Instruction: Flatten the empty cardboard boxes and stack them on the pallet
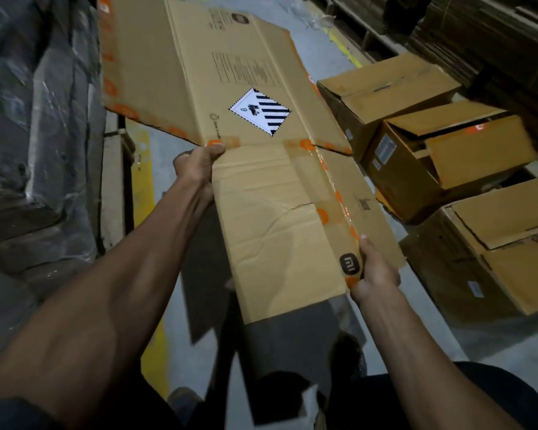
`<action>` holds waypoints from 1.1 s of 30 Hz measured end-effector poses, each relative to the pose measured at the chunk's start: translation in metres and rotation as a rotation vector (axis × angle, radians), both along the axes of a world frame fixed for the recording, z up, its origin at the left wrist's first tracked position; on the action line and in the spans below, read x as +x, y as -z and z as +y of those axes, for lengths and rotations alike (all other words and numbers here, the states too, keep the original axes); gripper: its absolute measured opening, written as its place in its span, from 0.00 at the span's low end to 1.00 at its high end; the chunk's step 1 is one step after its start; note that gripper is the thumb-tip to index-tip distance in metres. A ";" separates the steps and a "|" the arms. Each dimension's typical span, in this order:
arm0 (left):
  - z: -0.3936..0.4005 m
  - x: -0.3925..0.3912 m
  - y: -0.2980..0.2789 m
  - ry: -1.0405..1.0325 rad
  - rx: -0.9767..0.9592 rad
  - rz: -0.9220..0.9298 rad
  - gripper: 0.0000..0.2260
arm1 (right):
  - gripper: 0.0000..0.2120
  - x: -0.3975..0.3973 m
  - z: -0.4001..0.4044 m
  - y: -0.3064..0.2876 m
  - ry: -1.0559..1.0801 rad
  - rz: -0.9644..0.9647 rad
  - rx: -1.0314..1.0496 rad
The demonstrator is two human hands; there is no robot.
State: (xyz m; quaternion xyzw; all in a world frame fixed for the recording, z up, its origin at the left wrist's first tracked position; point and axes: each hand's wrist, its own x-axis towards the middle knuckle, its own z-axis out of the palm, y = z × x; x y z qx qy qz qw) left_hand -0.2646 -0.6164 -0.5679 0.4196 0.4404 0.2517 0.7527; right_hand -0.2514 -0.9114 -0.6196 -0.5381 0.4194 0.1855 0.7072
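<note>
Cardboard of the flattened box [261, 187] is gripped by both hands (arms outstretched): left hand [196, 164], right hand [375, 271].

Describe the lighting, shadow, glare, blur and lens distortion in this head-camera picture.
Head view: dim overall, darkest at the corners; the flattened box is best lit and casts a dark shadow below it; glare glints on its clear tape and on the plastic-wrapped stacks; small print is smeared, though the striped label reads clearly; wide-angle stretch enlarges the forearms near the left hand and right hand.

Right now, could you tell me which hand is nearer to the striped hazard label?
Left. The left hand grips the box edge just below-left of the label; the right hand holds the near corner, farther away.
</note>
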 end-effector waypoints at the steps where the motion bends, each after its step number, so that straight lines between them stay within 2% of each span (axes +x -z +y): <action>1: 0.001 0.003 0.001 0.004 -0.018 -0.011 0.11 | 0.36 0.001 -0.002 -0.001 0.041 0.006 0.147; 5: 0.014 0.009 0.004 0.018 -0.051 -0.048 0.20 | 0.27 0.003 0.002 -0.004 0.012 -0.038 0.430; 9: 0.014 0.006 0.007 0.059 -0.007 -0.034 0.22 | 0.19 0.010 0.013 -0.012 0.035 -0.116 0.519; 12: -0.007 -0.021 0.019 0.281 0.005 0.106 0.23 | 0.17 0.020 0.022 -0.006 0.024 -0.098 0.518; 14: -0.026 -0.052 0.034 0.475 -0.071 0.195 0.23 | 0.18 0.024 0.031 0.005 -0.012 -0.077 0.496; 15: -0.035 -0.067 0.042 0.508 -0.128 0.236 0.22 | 0.18 0.024 0.034 0.011 -0.032 -0.062 0.466; 20: -0.077 -0.121 0.060 0.483 -0.191 0.431 0.22 | 0.16 0.006 0.040 0.035 -0.115 0.020 0.319; 27: -0.086 -0.134 0.038 0.278 -0.084 0.378 0.17 | 0.13 0.005 0.039 0.022 -0.163 -0.024 0.371; 28: -0.085 -0.137 0.037 0.251 -0.039 0.405 0.20 | 0.13 0.004 0.039 0.022 -0.157 -0.024 0.364; 30: -0.085 -0.142 0.047 0.197 0.026 0.490 0.31 | 0.14 0.000 0.041 0.022 -0.148 -0.029 0.355; 31: -0.087 -0.145 0.051 0.167 0.029 0.522 0.33 | 0.14 -0.001 0.041 0.021 -0.150 -0.037 0.352; 33: -0.102 -0.151 0.049 0.145 -0.038 0.503 0.22 | 0.15 -0.003 0.043 0.019 -0.144 -0.055 0.358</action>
